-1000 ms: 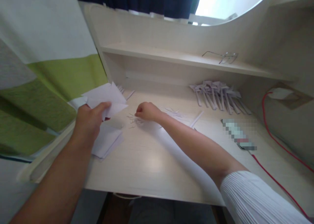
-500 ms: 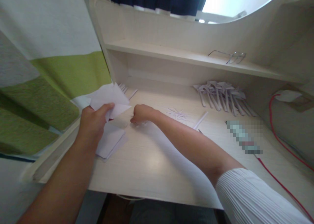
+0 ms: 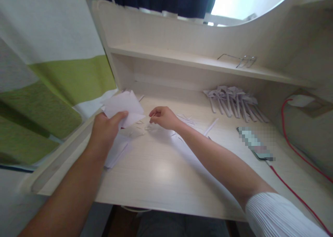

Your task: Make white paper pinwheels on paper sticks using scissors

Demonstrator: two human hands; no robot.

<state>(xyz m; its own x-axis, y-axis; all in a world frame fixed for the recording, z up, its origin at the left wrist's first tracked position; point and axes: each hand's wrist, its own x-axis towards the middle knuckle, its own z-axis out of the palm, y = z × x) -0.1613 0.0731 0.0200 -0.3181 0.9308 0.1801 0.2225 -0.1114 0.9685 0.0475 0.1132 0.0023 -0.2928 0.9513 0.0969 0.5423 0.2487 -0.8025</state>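
Note:
My left hand grips a folded sheet of white paper between the thumb and the fingers, above the left side of the desk. Under it lies a stack of white paper, partly hidden by my wrist. To the right of the folded paper, my right hand is closed in a pinch just over the desk. Between its fingertips shows a thin pale strip, too small to make out well. Thin scraps are scattered between my hands. More narrow paper strips lie behind my right wrist.
Several folded paper pieces with long stems lie at the back right. A phone with a red cable rests at right. Glasses sit on the shelf. A rolled paper stick lies beyond my right forearm.
My right hand has lifted and moved right, away from the scraps, with its fingers now pinched. My left hand and the folded paper have shifted slightly to the right.

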